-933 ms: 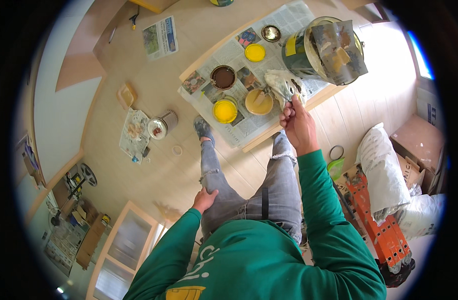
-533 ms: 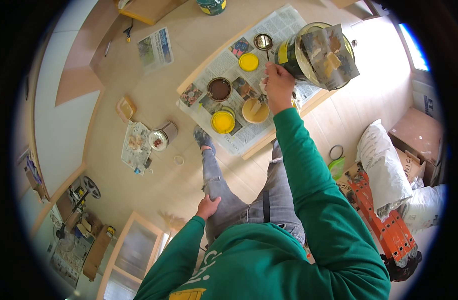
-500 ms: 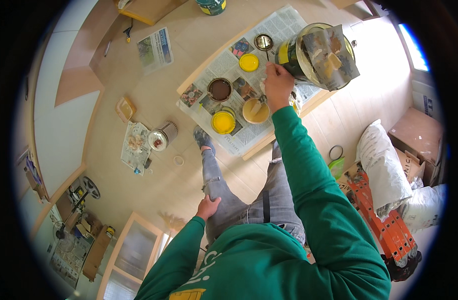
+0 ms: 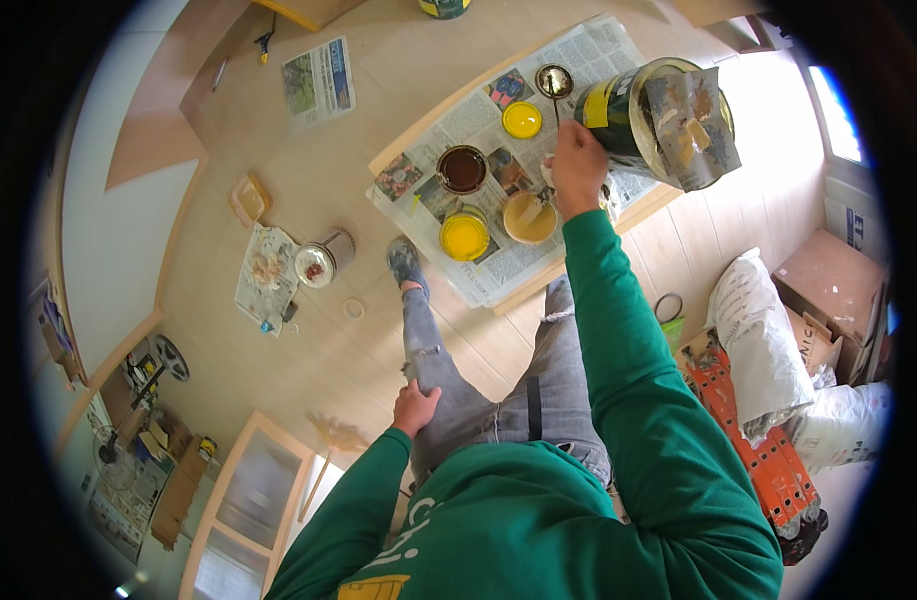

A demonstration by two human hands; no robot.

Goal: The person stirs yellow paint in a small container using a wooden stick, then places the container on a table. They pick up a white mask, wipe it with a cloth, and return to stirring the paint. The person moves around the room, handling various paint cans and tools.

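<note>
My right hand point(image 4: 579, 165) is closed on a thin dark stick point(image 4: 556, 108) over the newspaper-covered board. The stick's far end lies over a round, dark-smeared can lid point(image 4: 553, 80); its kind cannot be told. Beside that hand stand a yellow lid point(image 4: 521, 120), an open can of brown paint point(image 4: 462, 170), a can with a yellow top point(image 4: 464, 234) and a tan bowl point(image 4: 529, 217) with a flat pale tool in it. A large dark green paint can point(image 4: 618, 110) with a stained metal sheet across its top is just to the right. My left hand point(image 4: 416, 409) rests on my left thigh, thumb apart, holding nothing.
To the left on the floor are a tin point(image 4: 325, 258), a messy newspaper sheet point(image 4: 268, 268) and a shallow tray point(image 4: 249, 200). Another newspaper point(image 4: 319, 80) lies farther off. White sacks point(image 4: 763, 340), an orange ladder-like frame point(image 4: 753, 435) and cardboard boxes point(image 4: 828, 285) crowd the right side.
The whole view has shifted a little, so the board and cans appear farther right. My right hand still grips the stick by the dark lid; my left hand stays on the thigh.
</note>
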